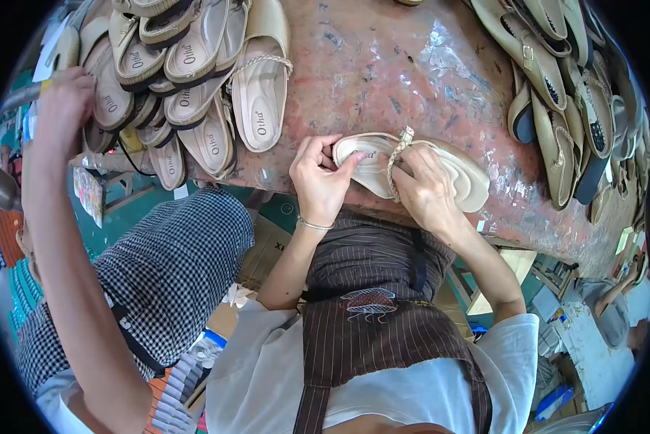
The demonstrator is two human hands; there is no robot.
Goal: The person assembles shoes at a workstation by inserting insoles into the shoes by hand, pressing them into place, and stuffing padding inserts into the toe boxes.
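A beige shoe (473, 181) with a braided strap (396, 168) lies at the near edge of the worktable, its inside facing up. My left hand (321, 176) grips its left end, the thumb pressed on the insole and the fingers round the outer rim. Bent over the strap, my right hand (428, 182) has its fingers inside the shoe and closed at the braid; the fingertips are partly hidden. Ridged, pale padding shows on the right part of the shoe. A similar slip-on shoe (261, 94) with a braided strap rests to the upper left.
The paint-stained worktable (383, 65) spans the top. Stacked shoes (187, 58) crowd its left side, and more shoes (556, 137) are piled at right. On my left, a co-worker's arm (75, 260) reaches up beside the stack. Another person (614, 304) is at far right.
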